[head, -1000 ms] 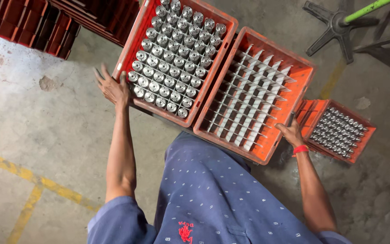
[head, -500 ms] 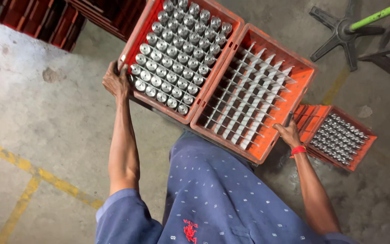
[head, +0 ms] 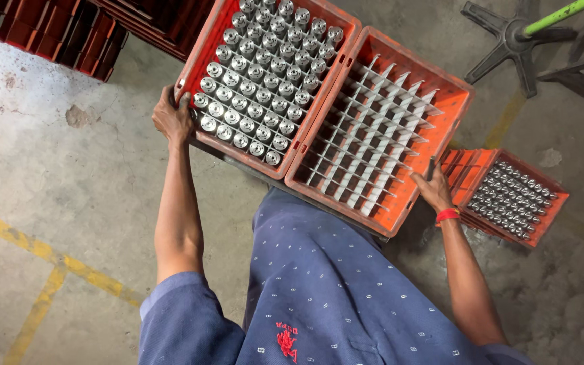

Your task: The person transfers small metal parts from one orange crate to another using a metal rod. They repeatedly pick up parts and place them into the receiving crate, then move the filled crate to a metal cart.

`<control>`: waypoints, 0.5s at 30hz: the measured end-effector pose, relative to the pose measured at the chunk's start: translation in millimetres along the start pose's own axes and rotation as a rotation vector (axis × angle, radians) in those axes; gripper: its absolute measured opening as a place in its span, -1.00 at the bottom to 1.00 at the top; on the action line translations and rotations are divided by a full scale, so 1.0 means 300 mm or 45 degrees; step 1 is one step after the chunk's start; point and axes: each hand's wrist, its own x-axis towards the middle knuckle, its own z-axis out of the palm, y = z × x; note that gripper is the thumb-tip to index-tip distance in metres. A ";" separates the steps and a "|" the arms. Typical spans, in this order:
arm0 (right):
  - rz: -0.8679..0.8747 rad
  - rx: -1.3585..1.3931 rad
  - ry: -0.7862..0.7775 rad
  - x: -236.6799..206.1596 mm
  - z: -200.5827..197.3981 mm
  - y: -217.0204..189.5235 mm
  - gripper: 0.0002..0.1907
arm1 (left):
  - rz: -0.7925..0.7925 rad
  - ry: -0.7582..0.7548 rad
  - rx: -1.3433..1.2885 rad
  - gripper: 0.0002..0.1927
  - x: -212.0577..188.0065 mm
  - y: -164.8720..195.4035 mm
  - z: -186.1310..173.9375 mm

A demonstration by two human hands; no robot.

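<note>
The left hand (head: 172, 118) is clamped on the near left corner of an orange crate (head: 201, 54) filled with rows of shiny metal cylinders (head: 258, 88). Touching it on the right stands a second orange crate (head: 454, 101), holding only a grey divider grid (head: 373, 145). The right hand (head: 432, 189) grips that crate's near right corner, fingers seemingly curled over the rim, though the angle makes this hard to judge. Both crates sit in front of the person's blue dotted shirt (head: 332, 284). A third crate (head: 539, 226) of cylinders rests on the concrete floor (head: 55, 189) just beside the right hand.
</note>
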 end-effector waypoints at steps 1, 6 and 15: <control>0.043 -0.187 -0.015 -0.001 -0.008 0.004 -0.18 | 0.041 0.012 -0.012 -0.69 -0.003 -0.002 -0.001; 0.176 -0.553 0.076 -0.005 -0.081 0.029 0.14 | -0.043 -0.091 0.066 -0.61 0.010 -0.015 0.007; 0.052 1.074 0.679 -0.015 -0.049 0.068 -0.39 | 0.958 -0.552 0.701 -0.13 -0.105 -0.039 0.015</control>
